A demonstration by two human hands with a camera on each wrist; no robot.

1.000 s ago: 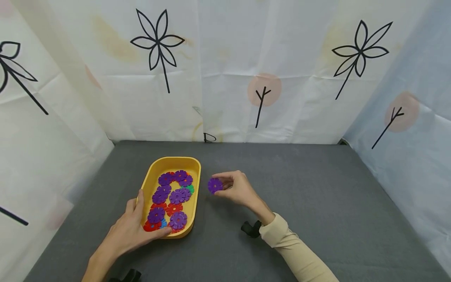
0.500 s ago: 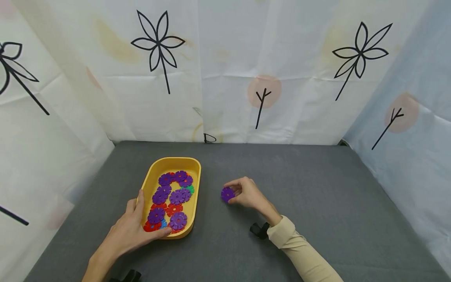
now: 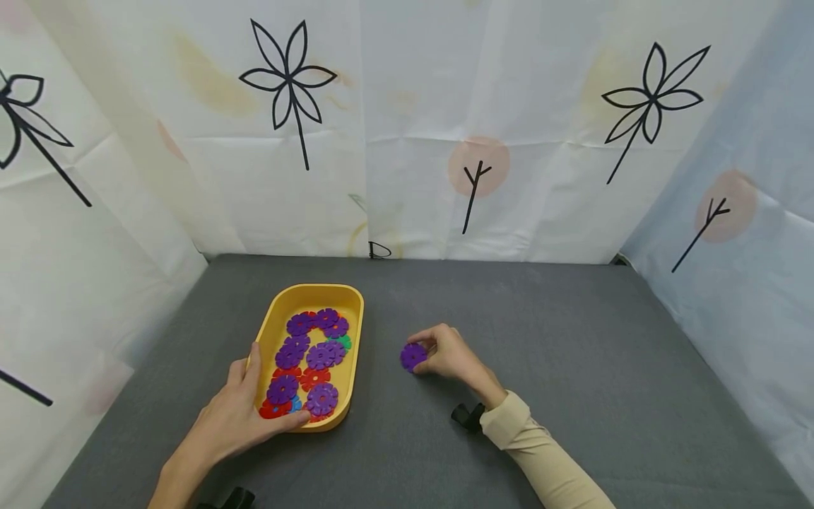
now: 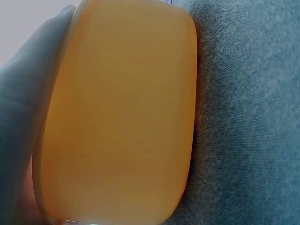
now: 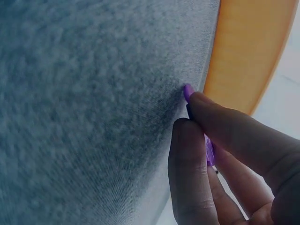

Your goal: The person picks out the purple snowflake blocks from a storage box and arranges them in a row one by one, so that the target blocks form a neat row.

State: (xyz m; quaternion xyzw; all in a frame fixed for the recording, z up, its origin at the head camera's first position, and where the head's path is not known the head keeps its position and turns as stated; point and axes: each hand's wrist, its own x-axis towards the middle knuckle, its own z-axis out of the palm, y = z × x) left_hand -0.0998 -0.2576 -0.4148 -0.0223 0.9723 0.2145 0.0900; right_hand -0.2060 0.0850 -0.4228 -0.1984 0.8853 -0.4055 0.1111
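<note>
My right hand pinches a purple flower-shaped plastic disc between thumb and fingers, just right of a yellow tray. In the right wrist view the disc stands edge-on close to the grey cloth, perhaps touching it. My left hand grips the tray's near left corner, its thumb over the near rim and its fingers along the left side. Inside the tray lie several flower discs, mostly purple and red, with some green, blue and orange ones. The left wrist view is filled by the tray's outer wall.
Grey cloth covers the table on all sides of the tray. White curtains with printed flowers and trees stand at the back and sides. A black wrist-camera mount sits under the right wrist, another at the left one.
The right hand has carried the purple flower disc rightward and toward me, away from the tray, then nearly stopped over the last half second. My left hand and the tray have stayed put.
</note>
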